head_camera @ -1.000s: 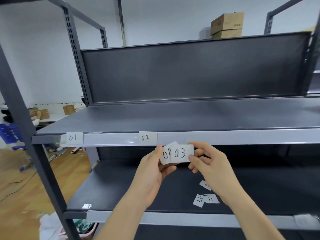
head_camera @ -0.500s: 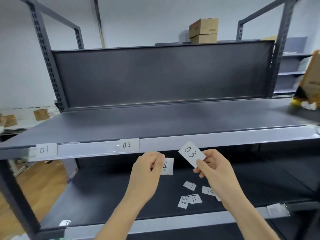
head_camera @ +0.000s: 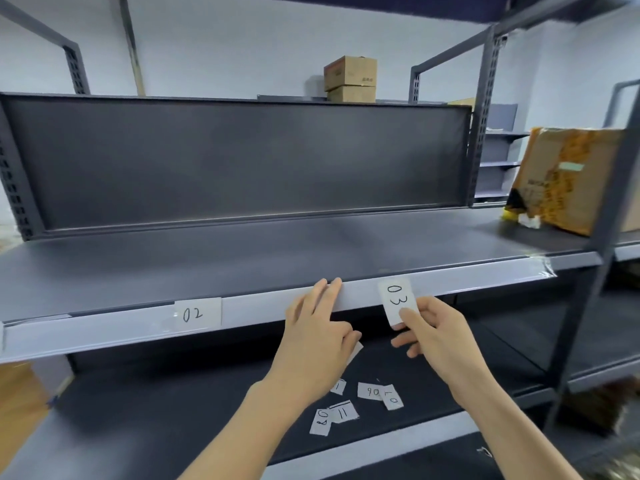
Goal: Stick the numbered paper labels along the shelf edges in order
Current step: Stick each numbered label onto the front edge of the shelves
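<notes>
My right hand (head_camera: 434, 332) pinches the paper label "03" (head_camera: 397, 299), turned on end, against the pale front edge of the upper shelf (head_camera: 270, 308). To its left, my left hand (head_camera: 317, 327) rests its fingertips on the same edge and keeps another paper label (head_camera: 356, 351) tucked under the palm. Label "02" (head_camera: 198, 313) is stuck on the edge further left. Several loose numbered labels (head_camera: 356, 403) lie on the lower shelf below my hands.
A leaning cardboard box (head_camera: 568, 178) stands on the upper shelf at the right, beside a grey upright post (head_camera: 599, 258). Two stacked cartons (head_camera: 350, 79) sit beyond the dark back panel. Clear tape hangs at the edge's right end (head_camera: 540, 268).
The view has shifted right, so label "01" is out of frame. My right hand raised label "03" to the shelf edge and turned it on end. My left hand rose to touch the edge.
</notes>
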